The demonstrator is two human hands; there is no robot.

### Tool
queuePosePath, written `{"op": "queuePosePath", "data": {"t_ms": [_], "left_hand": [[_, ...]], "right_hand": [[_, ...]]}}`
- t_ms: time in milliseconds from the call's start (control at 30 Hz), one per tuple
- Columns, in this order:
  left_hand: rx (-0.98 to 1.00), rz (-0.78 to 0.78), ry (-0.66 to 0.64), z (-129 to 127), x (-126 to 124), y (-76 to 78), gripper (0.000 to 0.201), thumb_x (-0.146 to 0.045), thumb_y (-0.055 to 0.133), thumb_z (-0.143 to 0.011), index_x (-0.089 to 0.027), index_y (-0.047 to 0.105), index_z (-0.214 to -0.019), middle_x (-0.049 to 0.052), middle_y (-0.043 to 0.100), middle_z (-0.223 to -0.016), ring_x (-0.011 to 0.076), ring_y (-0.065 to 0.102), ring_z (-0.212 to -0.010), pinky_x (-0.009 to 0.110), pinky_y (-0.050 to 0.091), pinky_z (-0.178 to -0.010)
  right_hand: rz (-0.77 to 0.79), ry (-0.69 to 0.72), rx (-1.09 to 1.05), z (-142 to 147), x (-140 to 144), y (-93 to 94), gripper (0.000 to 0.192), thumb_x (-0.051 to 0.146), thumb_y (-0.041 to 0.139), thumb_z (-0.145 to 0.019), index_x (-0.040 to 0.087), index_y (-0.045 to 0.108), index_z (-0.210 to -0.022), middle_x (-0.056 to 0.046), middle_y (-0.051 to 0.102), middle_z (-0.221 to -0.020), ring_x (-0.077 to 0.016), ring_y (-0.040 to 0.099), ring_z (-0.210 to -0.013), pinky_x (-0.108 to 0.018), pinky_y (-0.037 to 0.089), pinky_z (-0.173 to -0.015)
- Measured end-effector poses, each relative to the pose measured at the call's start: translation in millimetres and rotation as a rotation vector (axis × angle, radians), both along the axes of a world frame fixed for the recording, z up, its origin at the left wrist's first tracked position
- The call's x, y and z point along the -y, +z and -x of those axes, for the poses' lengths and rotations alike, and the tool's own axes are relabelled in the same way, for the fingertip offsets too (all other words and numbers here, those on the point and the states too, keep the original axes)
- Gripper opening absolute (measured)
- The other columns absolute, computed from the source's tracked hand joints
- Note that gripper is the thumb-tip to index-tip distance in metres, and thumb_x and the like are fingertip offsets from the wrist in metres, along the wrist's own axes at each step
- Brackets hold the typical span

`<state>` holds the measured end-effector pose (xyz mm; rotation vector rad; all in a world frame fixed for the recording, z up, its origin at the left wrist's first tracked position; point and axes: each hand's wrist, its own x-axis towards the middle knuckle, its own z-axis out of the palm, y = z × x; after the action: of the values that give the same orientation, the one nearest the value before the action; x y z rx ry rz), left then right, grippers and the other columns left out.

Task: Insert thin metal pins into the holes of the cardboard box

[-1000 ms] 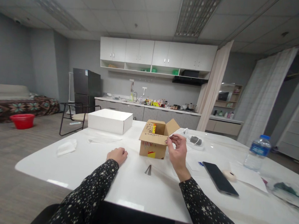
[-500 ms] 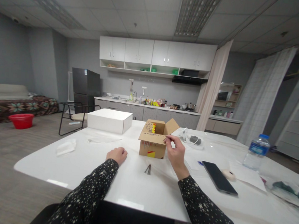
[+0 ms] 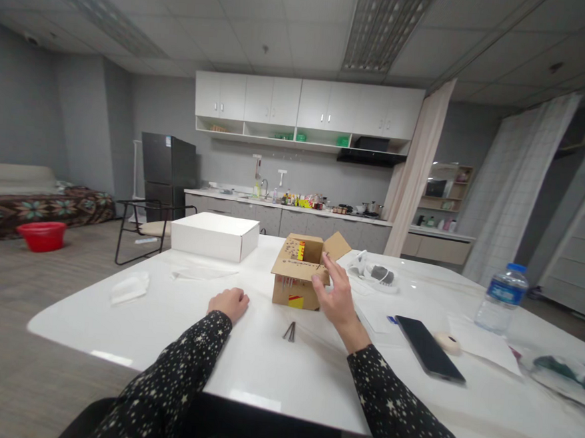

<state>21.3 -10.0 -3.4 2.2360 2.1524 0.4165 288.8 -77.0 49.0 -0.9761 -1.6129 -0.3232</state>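
Note:
A small brown cardboard box (image 3: 287,292) stands on the white table, its right flap raised. Several screws stick through its front and left top flaps, with shanks hanging below the front edge. At the box's right front corner my right hand (image 3: 337,301) is open, thumb and fingers apart beside the front flap. It appears to hold nothing. My left hand (image 3: 229,304) rests on the table left of the box with its fingers curled in. Nothing shows in it. Between my hands and nearer to me lie a few loose screws (image 3: 290,331).
A white box (image 3: 214,235) stands at the back left, near crumpled tissue (image 3: 130,288). To the right are a black phone (image 3: 430,349), a water bottle (image 3: 501,299), papers and a plastic bag (image 3: 562,374). A white corded item (image 3: 376,273) lies behind my right hand.
My right hand has gone from a pinch at the front flap's right corner to spread fingers, releasing a screw that now stands in the flap. My left hand has stayed still.

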Motion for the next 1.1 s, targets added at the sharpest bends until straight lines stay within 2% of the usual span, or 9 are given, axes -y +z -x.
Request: {"op": "queuePosePath", "data": {"t_ms": [400, 1100], "left_hand": [[-0.005, -0.003, 0.005, 0.6, -0.9, 0.1, 0.041, -0.041, 0.034, -0.088, -0.022, 0.07, -0.093, 0.015, 0.072, -0.103, 0.0305, 0.068, -0.098, 0.04, 0.049, -0.08], [-0.011, 0.004, 0.01, 0.6, -0.6, 0.4, 0.041, -0.041, 0.034, -0.088, -0.023, 0.07, -0.095, 0.014, 0.073, -0.104, 0.03, 0.068, -0.099, 0.039, 0.049, -0.08]], "right_hand": [[0.11, -0.089, 0.166, 1.1, -4.8, -1.0, 0.073, 0.046, 0.053, -0.09, 0.021, 0.027, -0.154, -0.013, 0.037, -0.153, -0.0298, 0.038, -0.138, -0.05, 0.032, -0.111], [0.138, -0.105, 0.175, 1.8, -6.0, -0.8, 0.072, 0.047, 0.053, -0.091, 0.019, 0.029, -0.153, -0.014, 0.036, -0.153, -0.03, 0.037, -0.139, -0.05, 0.032, -0.112]]}}
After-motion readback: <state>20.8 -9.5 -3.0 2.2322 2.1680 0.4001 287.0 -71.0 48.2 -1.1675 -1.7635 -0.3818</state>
